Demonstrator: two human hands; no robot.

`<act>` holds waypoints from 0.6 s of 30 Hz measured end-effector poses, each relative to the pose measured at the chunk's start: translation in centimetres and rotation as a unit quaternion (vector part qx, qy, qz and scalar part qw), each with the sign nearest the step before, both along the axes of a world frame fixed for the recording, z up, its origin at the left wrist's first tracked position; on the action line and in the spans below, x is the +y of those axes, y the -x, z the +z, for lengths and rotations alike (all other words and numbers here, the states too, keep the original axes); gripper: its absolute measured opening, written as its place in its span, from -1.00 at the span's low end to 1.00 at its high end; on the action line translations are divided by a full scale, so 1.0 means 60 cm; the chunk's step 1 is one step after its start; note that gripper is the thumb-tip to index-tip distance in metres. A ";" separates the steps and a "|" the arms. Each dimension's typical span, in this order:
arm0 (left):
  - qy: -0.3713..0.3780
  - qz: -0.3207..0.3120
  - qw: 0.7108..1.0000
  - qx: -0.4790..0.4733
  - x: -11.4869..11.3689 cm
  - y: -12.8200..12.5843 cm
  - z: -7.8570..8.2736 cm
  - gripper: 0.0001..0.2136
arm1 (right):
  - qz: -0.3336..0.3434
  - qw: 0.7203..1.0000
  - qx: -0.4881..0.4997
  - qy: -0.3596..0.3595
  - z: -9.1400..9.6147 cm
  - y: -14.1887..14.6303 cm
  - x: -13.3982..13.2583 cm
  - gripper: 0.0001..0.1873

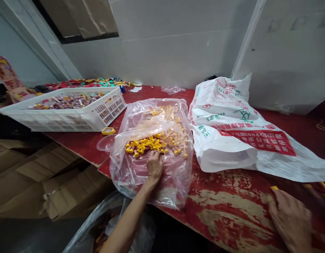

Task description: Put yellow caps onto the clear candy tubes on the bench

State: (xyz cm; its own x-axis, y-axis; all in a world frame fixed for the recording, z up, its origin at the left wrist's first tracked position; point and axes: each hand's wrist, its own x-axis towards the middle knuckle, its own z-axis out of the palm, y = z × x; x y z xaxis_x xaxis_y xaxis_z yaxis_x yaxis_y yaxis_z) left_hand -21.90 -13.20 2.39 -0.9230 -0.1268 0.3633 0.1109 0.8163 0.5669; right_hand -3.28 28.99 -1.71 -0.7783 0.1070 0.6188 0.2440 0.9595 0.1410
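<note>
The left hand [154,167] is seen curled at the lower edge of a heap of yellow-capped pieces [149,144] inside a clear plastic bag [129,175], its grip unclear. The right hand [289,221] is placed well apart, on a worn red table [231,218], its grip also unclear.

Stretch of worn red tabletop [231,214] beside the right hand [290,221], up to the white woven sack [223,123] in the way.

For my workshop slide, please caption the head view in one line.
Left hand at yellow-capped items in a clear plastic bag, right hand on a worn red table, white plastic crate beside.
</note>
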 end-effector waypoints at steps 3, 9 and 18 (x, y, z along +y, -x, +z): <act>0.086 -0.051 0.994 -0.041 0.005 0.035 0.002 -0.76 | 0.110 0.994 -0.003 0.027 0.019 0.054 -0.045 -0.65; 0.205 -0.078 0.974 -0.059 0.009 0.041 0.011 -0.64 | 0.102 0.978 -0.134 0.121 0.034 0.240 -0.087 -0.68; -0.182 -0.038 0.982 -0.030 -0.024 -0.039 0.004 -0.68 | 0.037 0.965 -0.149 0.214 0.054 0.382 -0.058 -0.63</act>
State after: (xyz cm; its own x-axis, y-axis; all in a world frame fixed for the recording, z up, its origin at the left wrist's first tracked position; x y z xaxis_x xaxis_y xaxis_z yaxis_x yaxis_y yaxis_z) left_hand -19.57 -14.66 2.65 -0.9530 -0.1677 0.2523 0.1221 0.5496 0.8265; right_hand -26.22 25.49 1.56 -0.9298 0.2414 0.2780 0.1833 0.9583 -0.2191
